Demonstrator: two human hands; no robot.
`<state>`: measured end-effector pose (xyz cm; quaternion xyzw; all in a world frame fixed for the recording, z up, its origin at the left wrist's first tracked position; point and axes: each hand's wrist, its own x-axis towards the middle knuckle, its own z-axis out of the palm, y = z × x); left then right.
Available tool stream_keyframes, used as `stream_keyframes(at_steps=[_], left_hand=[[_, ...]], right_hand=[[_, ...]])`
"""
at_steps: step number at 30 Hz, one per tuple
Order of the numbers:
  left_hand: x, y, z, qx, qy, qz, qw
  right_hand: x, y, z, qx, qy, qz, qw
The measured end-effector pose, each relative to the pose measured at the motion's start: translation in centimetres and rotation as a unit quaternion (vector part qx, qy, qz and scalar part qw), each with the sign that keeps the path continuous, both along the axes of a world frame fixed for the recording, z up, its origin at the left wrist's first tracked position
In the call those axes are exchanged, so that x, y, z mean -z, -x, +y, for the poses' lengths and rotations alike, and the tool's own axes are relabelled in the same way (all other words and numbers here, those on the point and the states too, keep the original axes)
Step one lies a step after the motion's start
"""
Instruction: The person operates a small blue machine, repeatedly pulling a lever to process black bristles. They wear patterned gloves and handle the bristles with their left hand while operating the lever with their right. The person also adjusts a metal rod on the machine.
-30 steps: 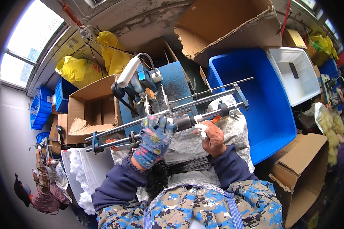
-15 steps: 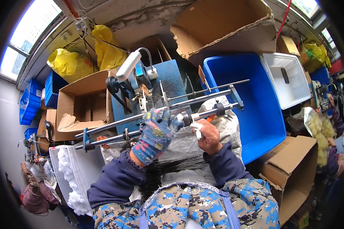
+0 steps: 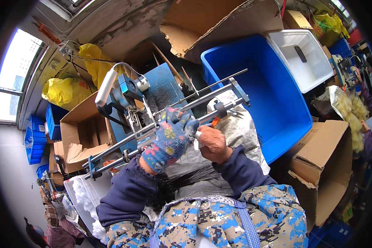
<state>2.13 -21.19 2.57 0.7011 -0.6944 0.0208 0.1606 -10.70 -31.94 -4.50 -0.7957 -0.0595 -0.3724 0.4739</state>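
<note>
My left hand point(image 3: 169, 142), in a fuzzy blue patterned glove, curls over the lower metal rod point(image 3: 128, 156) of a rail frame; whatever lies under its fingers is hidden. Close against it, my bare right hand point(image 3: 214, 144) is closed in a pinch, with white wrapping on a finger; what it pinches does not show. The upper metal rail point(image 3: 202, 100) runs slantwise past both hands, with a dark collar point(image 3: 220, 110) on the lower rod to the right. Beyond stands a small machine with a blue base plate point(image 3: 163, 80) and a motor point(image 3: 130, 87). Dark bristles point(image 3: 194, 180) lie across my lap.
Orange-handled scissors point(image 3: 215, 121) rest near the rods on silvery sheeting point(image 3: 239, 132). A big blue tub point(image 3: 283, 120) and a white tub point(image 3: 318, 68) stand right. Cardboard boxes point(image 3: 322, 153) flank me, and a white bin point(image 3: 72, 194) holds white fluff. People sit at both sides.
My right hand has moved left, up against my gloved hand. The whole view has turned a little, so the machine and rails appear farther left and more steeply slanted.
</note>
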Motion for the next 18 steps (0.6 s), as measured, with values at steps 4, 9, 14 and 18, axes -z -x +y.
stream_keyframes(at_steps=[4, 9, 14, 18], left_hand=[[1.2, -0.6, -0.6, 0.000, 0.026, 0.013, 1.000], [0.6, -1.0, 0.0, -0.018, 0.001, 0.191, 0.981], [1.1, -0.9, 0.4, -0.073, 0.009, 0.280, 0.957], [0.6, -0.7, -0.1, -0.115, -0.028, 0.344, 0.931]], right_hand=[[-0.2, -0.3, 1.1, 0.119, -0.077, -0.023, 0.990], [0.6, 1.0, 1.9, 0.128, -0.207, 0.153, 0.958], [-0.3, 1.1, 1.3, 0.154, -0.119, 0.194, 0.962], [1.8, 0.9, 1.1, 0.146, -0.068, 0.206, 0.965]])
